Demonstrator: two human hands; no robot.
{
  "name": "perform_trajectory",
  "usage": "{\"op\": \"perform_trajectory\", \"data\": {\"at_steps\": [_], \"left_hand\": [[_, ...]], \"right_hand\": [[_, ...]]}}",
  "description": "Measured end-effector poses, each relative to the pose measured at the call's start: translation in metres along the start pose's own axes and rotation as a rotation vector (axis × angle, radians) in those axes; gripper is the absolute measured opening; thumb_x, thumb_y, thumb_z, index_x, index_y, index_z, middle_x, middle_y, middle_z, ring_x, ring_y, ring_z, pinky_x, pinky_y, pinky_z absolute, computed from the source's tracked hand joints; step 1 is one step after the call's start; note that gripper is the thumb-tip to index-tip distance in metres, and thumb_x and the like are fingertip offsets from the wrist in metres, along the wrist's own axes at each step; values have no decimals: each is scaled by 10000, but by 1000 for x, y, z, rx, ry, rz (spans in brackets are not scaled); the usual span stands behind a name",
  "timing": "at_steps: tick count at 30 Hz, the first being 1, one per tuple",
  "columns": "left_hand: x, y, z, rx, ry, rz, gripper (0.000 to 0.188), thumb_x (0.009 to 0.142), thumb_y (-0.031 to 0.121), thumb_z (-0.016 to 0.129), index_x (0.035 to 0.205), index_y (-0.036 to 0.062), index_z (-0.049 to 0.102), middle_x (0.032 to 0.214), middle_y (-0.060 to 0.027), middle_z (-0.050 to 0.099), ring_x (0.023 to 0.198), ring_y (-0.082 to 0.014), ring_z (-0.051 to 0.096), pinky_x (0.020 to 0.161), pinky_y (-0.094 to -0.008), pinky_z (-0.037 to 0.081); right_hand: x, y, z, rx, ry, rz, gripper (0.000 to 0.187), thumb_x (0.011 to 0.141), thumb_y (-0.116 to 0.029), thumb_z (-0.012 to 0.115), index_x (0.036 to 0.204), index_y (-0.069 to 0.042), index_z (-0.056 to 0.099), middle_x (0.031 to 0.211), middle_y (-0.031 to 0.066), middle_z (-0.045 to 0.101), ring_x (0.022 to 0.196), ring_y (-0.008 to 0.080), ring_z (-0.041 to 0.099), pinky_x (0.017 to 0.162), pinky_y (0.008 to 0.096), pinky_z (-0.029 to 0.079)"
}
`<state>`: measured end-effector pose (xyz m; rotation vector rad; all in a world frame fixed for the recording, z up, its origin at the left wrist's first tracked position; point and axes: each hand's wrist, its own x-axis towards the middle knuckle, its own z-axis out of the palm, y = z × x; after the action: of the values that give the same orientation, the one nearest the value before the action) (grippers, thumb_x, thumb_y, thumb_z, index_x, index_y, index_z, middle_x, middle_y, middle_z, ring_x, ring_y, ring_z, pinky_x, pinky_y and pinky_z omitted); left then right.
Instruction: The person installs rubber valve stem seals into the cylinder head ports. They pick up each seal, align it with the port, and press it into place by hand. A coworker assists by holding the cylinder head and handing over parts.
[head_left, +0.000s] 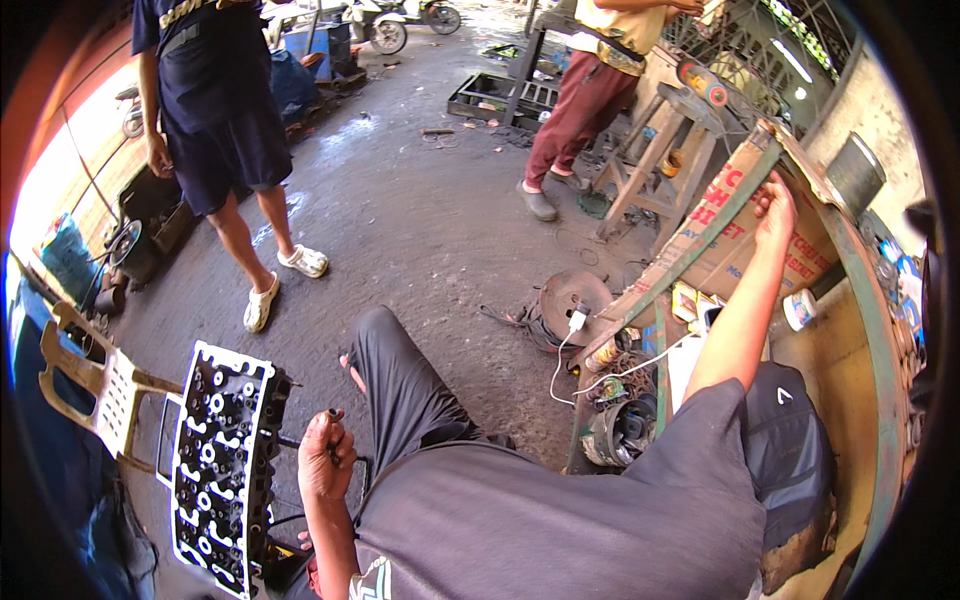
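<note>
My left hand is closed around a small dark metal piece, whose end shows above the fingers; its exact kind is hard to make out. Just left of that hand stands an engine cylinder head, its pale machined face full of holes and dark ports. Out to the right, my right arm is stretched up, and my right hand has its fingers curled at the green metal bar of a shelf frame. Behind the bar is a brown cardboard panel with red print.
A plastic chair stands left of the cylinder head. Under the shelf are a bucket of parts, a white cable and a round metal disc. An angle grinder lies on a wooden stool. Two people stand ahead.
</note>
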<state>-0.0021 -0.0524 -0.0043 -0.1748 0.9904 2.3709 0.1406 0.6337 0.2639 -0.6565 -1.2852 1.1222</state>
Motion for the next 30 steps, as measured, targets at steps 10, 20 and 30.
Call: {"op": "perform_trajectory", "data": {"at_steps": [10, 20, 30], "left_hand": [[-9, 23, 15, 153, 208, 239, 270, 921, 253, 659, 1045, 20, 604, 679, 32, 454, 531, -63, 402, 443, -210, 280], [-68, 52, 12, 301, 386, 544, 232, 874, 129, 717, 1051, -15, 676, 721, 28, 564, 561, -27, 408, 484, -179, 308], [-97, 53, 7, 357, 592, 605, 247, 852, 135, 758, 1054, 7, 696, 841, 24, 653, 708, -14, 519, 604, -172, 419]], "right_hand": [[-119, -15, 39, 152, -393, -32, 498, 892, -207, 547, 1358, -38, 497, 1089, 35, 589, 828, 108, 524, 700, 316, 467], [-527, 18, 226, 637, -1771, 1625, 503, 883, -114, 533, 1329, 103, 451, 870, 60, 522, 628, 88, 444, 495, 204, 424], [-578, 16, 247, 554, -1970, 1825, 496, 889, -124, 534, 1325, 103, 467, 852, 42, 560, 607, 59, 464, 500, 185, 416]]}}
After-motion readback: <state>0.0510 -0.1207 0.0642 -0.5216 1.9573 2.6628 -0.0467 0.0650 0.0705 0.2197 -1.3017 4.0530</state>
